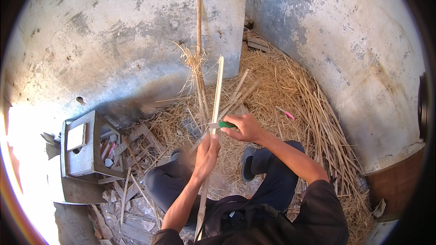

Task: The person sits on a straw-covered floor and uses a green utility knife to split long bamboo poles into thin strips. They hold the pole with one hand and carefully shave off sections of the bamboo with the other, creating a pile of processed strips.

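the floor is littered with straw and shavings (268, 93), and long thin slats (324, 118) bank against the curved-looking right wall (349, 41). the left wall (122, 22) is pale plaster, scuffed and flaking to grey; a slim pole (199, 22) with a frayed bunch of fibres (194, 60) leans there. strong light floods the left edge, beside a battered wooden box (81, 147) holding odds and ends. a small pink object (289, 115) lies on the straw, any print on it too small to read. between the seated person's knees, a pale bamboo-like strip (218, 90) slants upward from the lap. the left hand (207, 155) closes around it, pinching it below the knife (225, 124); the right hand (245, 127) clenches the green handle, blade across the strip.
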A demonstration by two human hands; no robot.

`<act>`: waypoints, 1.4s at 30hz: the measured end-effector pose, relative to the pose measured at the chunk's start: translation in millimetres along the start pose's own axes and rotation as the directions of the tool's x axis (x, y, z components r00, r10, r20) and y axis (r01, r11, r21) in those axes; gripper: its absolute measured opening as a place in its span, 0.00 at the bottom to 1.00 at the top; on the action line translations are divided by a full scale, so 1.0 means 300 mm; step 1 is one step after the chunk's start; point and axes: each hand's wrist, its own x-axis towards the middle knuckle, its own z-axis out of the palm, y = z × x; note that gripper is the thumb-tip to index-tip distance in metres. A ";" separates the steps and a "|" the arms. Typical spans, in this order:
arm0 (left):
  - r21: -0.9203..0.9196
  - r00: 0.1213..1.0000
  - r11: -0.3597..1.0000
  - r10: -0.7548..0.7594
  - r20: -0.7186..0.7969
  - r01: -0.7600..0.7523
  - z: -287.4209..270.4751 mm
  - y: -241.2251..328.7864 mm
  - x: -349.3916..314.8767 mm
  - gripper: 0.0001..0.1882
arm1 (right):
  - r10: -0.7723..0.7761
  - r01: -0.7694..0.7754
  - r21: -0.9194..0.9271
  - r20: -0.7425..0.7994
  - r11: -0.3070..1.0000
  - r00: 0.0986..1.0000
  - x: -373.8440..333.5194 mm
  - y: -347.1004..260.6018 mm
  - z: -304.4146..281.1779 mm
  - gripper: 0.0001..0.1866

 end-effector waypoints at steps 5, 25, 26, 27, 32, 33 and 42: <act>-0.071 0.998 0.997 -0.039 0.040 0.042 -0.005 0.014 -0.005 0.21 | 0.015 -0.015 -0.004 -0.007 1.000 1.000 0.004 -0.003 -0.008 0.16; -0.131 0.986 0.984 -0.104 0.130 0.121 -0.018 0.067 -0.016 0.24 | 0.027 -0.031 -0.067 -0.055 0.997 0.998 0.016 0.010 -0.034 0.16; -0.147 0.983 0.979 -0.121 0.141 0.141 -0.022 0.071 -0.016 0.24 | 0.043 -0.045 -0.069 -0.040 0.997 0.998 0.016 0.011 -0.037 0.15; -0.162 0.979 0.974 -0.137 0.153 0.161 -0.025 0.074 -0.015 0.24 | 0.058 -0.060 -0.071 -0.024 0.996 0.998 0.016 0.012 -0.040 0.15; -0.128 0.976 0.979 -0.136 0.168 0.159 -0.037 0.072 -0.016 0.23 | 0.048 -0.056 -0.090 -0.091 0.994 0.995 0.027 0.036 -0.044 0.14; -0.129 0.977 0.978 -0.140 0.162 0.162 -0.040 0.069 -0.016 0.23 | 0.046 -0.054 -0.093 -0.088 0.994 0.995 0.030 0.030 -0.044 0.14; -0.034 0.945 0.983 -0.166 0.281 0.183 -0.060 0.055 -0.051 0.22 | 0.462 -0.471 0.012 -0.216 0.882 0.860 0.062 0.256 -0.185 0.22</act>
